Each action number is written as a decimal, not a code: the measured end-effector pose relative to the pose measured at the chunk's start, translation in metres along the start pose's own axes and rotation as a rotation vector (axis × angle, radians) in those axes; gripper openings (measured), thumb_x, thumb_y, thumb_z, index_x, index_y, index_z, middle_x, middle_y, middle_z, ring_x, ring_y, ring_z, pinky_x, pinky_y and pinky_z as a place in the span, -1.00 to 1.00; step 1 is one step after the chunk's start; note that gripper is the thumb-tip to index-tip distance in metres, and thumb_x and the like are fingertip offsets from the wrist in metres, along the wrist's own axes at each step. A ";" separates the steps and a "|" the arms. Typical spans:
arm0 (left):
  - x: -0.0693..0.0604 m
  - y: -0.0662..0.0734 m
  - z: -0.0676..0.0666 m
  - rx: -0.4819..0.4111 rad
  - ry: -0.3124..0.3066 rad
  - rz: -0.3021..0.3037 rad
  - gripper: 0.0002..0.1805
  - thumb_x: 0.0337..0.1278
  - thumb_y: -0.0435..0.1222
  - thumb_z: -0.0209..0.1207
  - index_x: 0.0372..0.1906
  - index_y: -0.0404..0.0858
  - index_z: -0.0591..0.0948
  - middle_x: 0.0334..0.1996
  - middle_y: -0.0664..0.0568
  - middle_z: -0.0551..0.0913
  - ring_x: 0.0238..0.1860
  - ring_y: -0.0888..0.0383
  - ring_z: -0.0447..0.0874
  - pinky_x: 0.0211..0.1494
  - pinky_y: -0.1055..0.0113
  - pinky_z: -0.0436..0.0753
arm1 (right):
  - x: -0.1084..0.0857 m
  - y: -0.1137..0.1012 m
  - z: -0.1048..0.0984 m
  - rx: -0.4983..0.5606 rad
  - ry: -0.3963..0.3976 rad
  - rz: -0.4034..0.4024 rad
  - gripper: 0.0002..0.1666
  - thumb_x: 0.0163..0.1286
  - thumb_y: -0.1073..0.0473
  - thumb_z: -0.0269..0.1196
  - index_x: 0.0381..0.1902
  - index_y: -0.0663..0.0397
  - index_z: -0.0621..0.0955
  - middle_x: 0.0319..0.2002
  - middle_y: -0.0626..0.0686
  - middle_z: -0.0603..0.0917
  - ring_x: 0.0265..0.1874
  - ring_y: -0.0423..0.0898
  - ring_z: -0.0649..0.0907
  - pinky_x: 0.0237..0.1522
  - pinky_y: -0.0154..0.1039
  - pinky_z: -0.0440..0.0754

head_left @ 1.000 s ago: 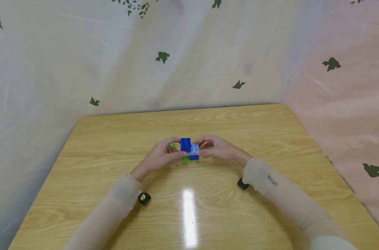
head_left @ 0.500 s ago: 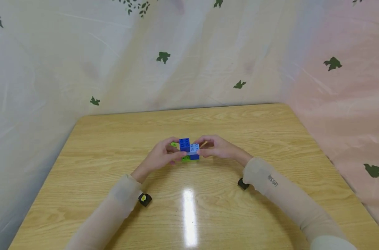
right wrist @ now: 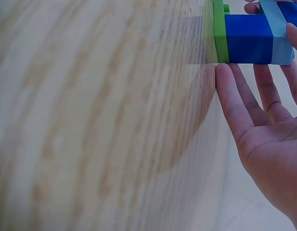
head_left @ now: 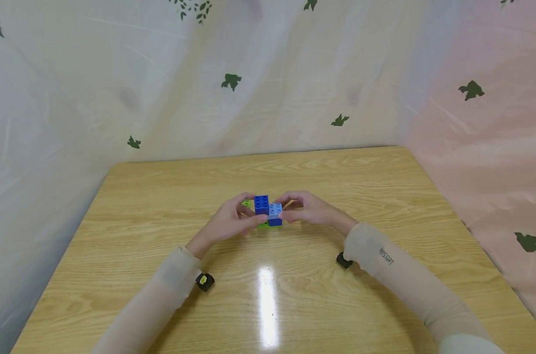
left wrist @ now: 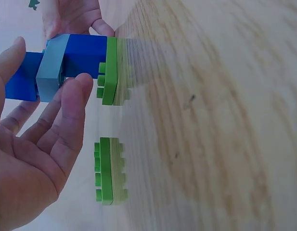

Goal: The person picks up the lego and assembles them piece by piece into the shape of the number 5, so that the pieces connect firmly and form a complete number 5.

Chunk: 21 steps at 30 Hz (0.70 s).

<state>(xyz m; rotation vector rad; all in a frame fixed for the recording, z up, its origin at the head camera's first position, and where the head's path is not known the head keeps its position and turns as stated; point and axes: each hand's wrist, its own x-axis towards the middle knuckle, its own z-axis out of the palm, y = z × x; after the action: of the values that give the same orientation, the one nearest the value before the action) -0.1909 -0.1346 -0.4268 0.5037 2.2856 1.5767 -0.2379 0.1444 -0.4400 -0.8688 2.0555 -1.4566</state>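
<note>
A small stack stands at the middle of the table: a green plate point(left wrist: 111, 72) at the bottom, a dark blue brick point(right wrist: 249, 39) on it, then a light blue brick point(head_left: 274, 210), and an upper dark blue brick point(head_left: 261, 202) over the light blue one's left part. My left hand point(head_left: 225, 221) grips the upper brick from the left, thumb in front, its fingertips near the light blue brick. My right hand point(head_left: 312, 209) pinches the light blue brick's right end. Fingers hide part of the bricks.
Another green plate point(left wrist: 106, 171) lies on the wooden table point(head_left: 268, 172), beside the stack and partly behind my left hand in the head view. Dark wrist devices point(head_left: 205, 281) show under both sleeves. A patterned cloth point(head_left: 276, 108) hangs behind the table.
The upper dark blue brick has shifted slightly left against the light blue one. My left thumb now covers more of the stack's front. My right hand has hardly moved.
</note>
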 end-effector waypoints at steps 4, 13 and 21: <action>0.000 0.001 0.000 0.007 -0.002 -0.027 -0.24 0.24 0.15 0.31 0.47 0.05 0.35 -0.10 -0.13 0.72 -0.27 -0.12 0.77 -0.38 0.04 0.75 | 0.001 0.000 0.000 0.004 0.001 0.004 -0.57 0.44 0.17 0.31 0.24 0.07 0.57 0.14 0.11 0.58 0.16 0.13 0.59 -0.07 0.01 0.71; 0.002 -0.001 0.003 -0.019 0.000 0.023 -0.48 0.38 -0.04 0.27 0.36 -0.02 0.47 -0.18 -0.28 0.73 -0.29 -0.26 0.73 -0.39 -0.16 0.71 | 0.001 0.000 0.000 0.008 0.005 0.014 -0.56 0.44 0.17 0.31 0.24 0.06 0.57 0.14 0.11 0.57 0.16 0.13 0.59 -0.10 0.04 0.72; 0.003 -0.004 0.005 -0.034 -0.014 0.067 -0.58 0.39 -0.05 0.25 0.24 -0.05 0.50 -0.25 -0.28 0.71 -0.34 -0.23 0.71 -0.31 -0.06 0.75 | 0.000 0.000 0.001 0.007 0.006 -0.002 -0.57 0.44 0.18 0.31 0.23 0.06 0.58 0.14 0.10 0.58 0.17 0.13 0.59 -0.09 0.03 0.72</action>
<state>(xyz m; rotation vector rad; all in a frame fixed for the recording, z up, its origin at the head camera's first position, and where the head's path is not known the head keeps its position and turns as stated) -0.1915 -0.1305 -0.4320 0.5864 2.2494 1.6352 -0.2379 0.1438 -0.4404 -0.8648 2.0533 -1.4684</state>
